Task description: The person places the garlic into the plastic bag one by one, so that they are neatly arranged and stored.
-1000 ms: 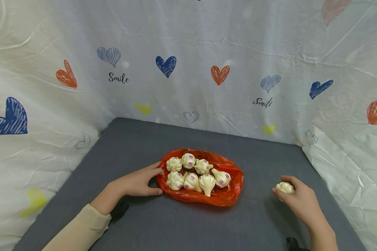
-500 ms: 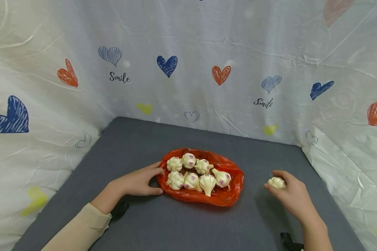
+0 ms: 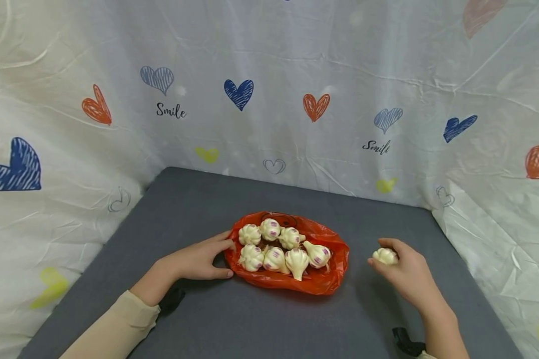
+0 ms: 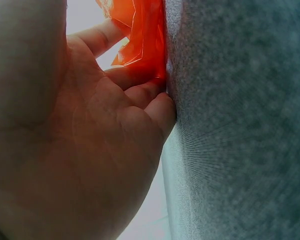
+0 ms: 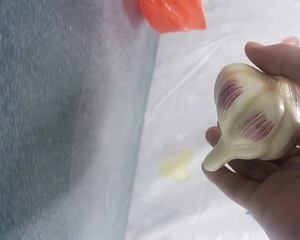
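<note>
A red plastic bag [image 3: 331, 279], opened out like a shallow bowl, lies mid-table with several whitish garlic bulbs [image 3: 273, 260] inside. At its left end my left hand [image 3: 197, 260] holds the rim; in the left wrist view the curled fingers [image 4: 140, 94] meet the red plastic close to the tabletop. To the right of the bag, my right hand [image 3: 406, 271] grips a single garlic bulb [image 3: 385, 256] above the table, between thumb and fingers. That bulb shows purple streaks, a stubby stem and hairy roots in the right wrist view.
The grey tabletop [image 3: 269, 329] runs back to a white curtain [image 3: 269, 55] printed with hearts and words, which also hangs along both sides. Black straps sit at both wrists, with a beige sleeve [image 3: 117, 319] on the left arm.
My right hand has moved left and slightly farther back, bringing the garlic bulb nearer the bag. The left hand and the bag have stayed in place.
</note>
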The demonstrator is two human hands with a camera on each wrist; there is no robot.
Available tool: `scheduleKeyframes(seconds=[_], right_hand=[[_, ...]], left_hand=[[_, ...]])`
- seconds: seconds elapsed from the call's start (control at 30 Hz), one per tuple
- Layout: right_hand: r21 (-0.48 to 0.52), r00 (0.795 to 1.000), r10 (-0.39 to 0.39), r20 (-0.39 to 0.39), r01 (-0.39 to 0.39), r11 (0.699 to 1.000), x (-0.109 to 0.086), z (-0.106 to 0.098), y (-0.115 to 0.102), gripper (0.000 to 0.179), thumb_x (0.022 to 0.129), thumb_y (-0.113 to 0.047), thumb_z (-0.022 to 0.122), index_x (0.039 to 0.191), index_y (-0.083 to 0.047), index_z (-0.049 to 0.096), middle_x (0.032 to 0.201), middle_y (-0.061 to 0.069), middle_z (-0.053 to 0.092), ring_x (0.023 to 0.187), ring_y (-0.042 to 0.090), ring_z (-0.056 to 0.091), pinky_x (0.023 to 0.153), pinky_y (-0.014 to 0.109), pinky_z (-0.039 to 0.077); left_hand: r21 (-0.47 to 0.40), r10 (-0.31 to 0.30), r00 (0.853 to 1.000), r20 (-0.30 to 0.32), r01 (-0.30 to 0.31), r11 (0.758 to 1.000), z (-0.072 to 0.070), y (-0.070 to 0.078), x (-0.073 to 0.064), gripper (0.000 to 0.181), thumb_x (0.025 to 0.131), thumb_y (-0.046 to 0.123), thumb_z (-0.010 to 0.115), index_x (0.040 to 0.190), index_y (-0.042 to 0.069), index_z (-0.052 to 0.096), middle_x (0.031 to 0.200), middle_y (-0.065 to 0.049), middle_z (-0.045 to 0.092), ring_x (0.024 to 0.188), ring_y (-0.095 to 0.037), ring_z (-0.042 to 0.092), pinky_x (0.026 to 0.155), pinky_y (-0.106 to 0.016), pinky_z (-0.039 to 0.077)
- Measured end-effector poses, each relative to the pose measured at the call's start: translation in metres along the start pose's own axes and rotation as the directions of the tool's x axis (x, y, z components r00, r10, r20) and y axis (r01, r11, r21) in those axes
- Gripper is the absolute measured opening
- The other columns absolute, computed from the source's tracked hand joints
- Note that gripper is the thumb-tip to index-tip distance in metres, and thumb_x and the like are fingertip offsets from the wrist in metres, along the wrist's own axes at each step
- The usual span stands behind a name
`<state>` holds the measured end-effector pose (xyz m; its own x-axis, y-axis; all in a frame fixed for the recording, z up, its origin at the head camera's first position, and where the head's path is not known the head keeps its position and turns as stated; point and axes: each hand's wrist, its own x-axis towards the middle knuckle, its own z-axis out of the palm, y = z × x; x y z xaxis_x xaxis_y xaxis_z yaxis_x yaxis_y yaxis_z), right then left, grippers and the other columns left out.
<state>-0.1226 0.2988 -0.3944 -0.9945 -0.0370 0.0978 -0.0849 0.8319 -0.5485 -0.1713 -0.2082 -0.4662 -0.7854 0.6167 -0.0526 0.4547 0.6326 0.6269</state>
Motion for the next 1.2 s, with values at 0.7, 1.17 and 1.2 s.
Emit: scheduleKeyframes(seconds=[0.7,1.17,1.2], right_hand=[[0.058,0.996,-0.092,0.007,0.091,0.994,0.003,0.021,-0.026,0.060,0.098,-0.037,0.086,0.145,-0.005,0.065,0.138,0.018,0.069,0.110,0.028,0.068,0.081,0.038,0.057],[0.081,0.982,-0.187,0.020,0.185,0.979,0.006,0.041,-0.054,0.053,0.094,-0.026,0.089,0.139,-0.006,0.069,0.133,0.014,0.072,0.106,0.024,0.068,0.081,0.039,0.059],[0.081,0.980,-0.196,0.023,0.194,0.978,0.006,0.043,-0.055,0.052,0.093,-0.025,0.089,0.138,-0.007,0.070,0.132,0.013,0.072,0.106,0.024,0.068,0.082,0.040,0.059]], left_hand=[[-0.006,-0.015,1.000,0.001,0.015,1.000,0.000,0.002,0.000,0.035,0.098,0.044,0.083,0.127,0.034,0.065,0.178,-0.010,0.026,0.162,-0.033,0.030,0.123,-0.058,0.037],[0.005,-0.015,1.000,0.005,0.015,1.000,-0.001,0.001,0.000,0.039,0.098,0.046,0.082,0.131,0.034,0.065,0.178,-0.010,0.025,0.163,-0.033,0.028,0.124,-0.058,0.036],[0.007,-0.014,1.000,0.005,0.014,1.000,-0.001,0.001,0.000,0.039,0.098,0.046,0.082,0.130,0.034,0.065,0.178,-0.010,0.025,0.163,-0.033,0.028,0.124,-0.058,0.036]])
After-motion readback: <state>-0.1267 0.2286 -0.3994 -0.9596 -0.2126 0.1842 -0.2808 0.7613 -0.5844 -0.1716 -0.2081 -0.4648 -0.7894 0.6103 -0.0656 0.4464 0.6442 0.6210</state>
